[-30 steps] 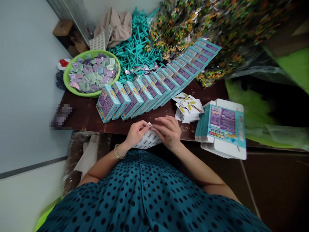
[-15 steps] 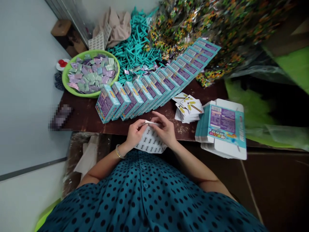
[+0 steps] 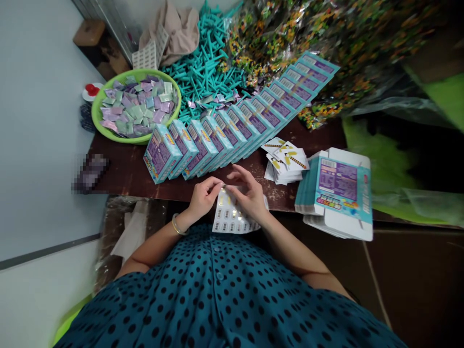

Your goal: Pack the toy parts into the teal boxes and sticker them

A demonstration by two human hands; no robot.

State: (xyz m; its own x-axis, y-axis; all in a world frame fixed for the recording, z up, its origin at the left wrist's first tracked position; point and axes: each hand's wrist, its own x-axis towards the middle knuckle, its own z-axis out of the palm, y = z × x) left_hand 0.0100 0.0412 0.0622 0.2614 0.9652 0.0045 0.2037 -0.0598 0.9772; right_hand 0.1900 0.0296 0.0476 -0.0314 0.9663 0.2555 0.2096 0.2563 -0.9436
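A white sheet of small oval stickers [image 3: 226, 220] with dark print hangs below my hands at the table's front edge, some of its labels shining gold. My left hand [image 3: 203, 197] is closed in a pinch at the sheet's top left corner. Thumb and fingers of my right hand [image 3: 251, 195] grip the upper edge and cover part of the sheet. Both sets of fingertips nearly meet around a tiny dark spot, too small to make out. Just beyond my hands stands a leaning row of blue and purple boxes [image 3: 163, 152].
Printed white cards [image 3: 288, 162] and flat blue cartons [image 3: 339, 181] lie to the right. A green basket [image 3: 94, 113] of small packets stands left. Behind are teal plastic sticks [image 3: 208, 58], bags of colourful pieces [image 3: 275, 34], a beige cloth [image 3: 181, 34] and another sticker sheet [image 3: 147, 57].
The sticker sheet has turned and flattened from its bent shape, its lower part swinging right. Gold glints now show on it. My hands stay close together at its top edge.
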